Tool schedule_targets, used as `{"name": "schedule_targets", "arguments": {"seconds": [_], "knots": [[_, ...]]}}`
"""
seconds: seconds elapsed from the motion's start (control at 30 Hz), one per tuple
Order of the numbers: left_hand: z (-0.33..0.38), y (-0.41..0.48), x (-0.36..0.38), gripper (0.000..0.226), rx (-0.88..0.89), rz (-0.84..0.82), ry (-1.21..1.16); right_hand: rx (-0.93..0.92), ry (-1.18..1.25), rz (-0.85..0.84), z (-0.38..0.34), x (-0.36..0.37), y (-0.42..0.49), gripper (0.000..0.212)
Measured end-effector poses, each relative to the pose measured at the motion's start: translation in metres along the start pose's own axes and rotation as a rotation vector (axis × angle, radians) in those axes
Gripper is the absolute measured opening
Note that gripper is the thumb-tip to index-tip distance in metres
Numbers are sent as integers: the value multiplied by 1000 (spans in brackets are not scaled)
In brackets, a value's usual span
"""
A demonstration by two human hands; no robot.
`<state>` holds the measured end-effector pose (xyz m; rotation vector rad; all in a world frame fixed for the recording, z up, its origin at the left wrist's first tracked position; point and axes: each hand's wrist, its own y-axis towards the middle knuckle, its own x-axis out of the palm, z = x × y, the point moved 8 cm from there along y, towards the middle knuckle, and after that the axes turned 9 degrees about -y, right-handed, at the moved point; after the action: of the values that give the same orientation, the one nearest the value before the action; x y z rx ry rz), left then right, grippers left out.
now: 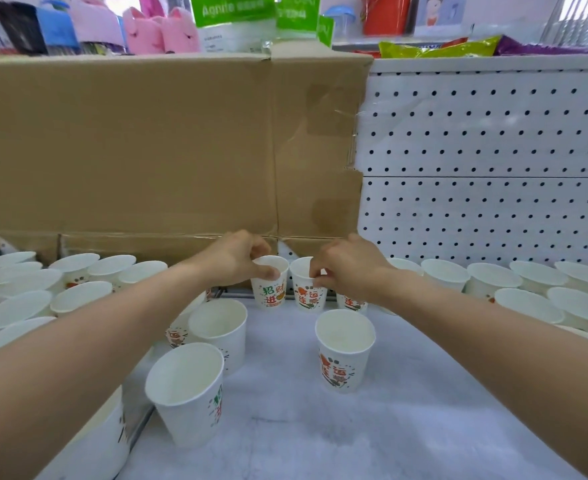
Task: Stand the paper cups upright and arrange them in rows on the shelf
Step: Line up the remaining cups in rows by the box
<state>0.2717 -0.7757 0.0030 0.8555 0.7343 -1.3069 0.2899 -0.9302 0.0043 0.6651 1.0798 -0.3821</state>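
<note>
White paper cups with red and green print stand upright on a pale shelf (406,427). My left hand (235,259) grips the rim of one cup (271,294) at the back of the shelf. Right beside it, my right hand (349,268) pinches the rim of a second cup (308,297). Both cups are upright and nearly touch. A third cup (351,303) stands partly hidden under my right wrist. Nearer to me, single upright cups stand at the centre right (344,355), centre left (221,332) and front left (187,393).
Rows of upright cups fill the shelf on the left (78,282) and on the right (527,289). A cardboard sheet (168,150) and a white pegboard (486,161) form the back wall. Plush toys and packets sit on the shelf above.
</note>
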Motion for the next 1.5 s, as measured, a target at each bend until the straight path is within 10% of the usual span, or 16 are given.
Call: {"name": "schedule_targets", "arguments": {"seconds": [0.63,0.73,0.87,1.27,1.5], "knots": [[13,-36,-17,57,-13,6,-83,95,197,-20,5,-32,-25,34],[23,-74,-26,61,64,-147,79,62,535,-219,-3,-44,-54,43],[9,-102,-22,60,-9,-343,301,-47,379,-484,-26,-28,-80,68],[70,-68,15,46,145,-299,213,367,400,-198,97,-98,-129,62],[80,-66,16,50,125,-348,244,333,386,-319,100,-61,-155,63]]}}
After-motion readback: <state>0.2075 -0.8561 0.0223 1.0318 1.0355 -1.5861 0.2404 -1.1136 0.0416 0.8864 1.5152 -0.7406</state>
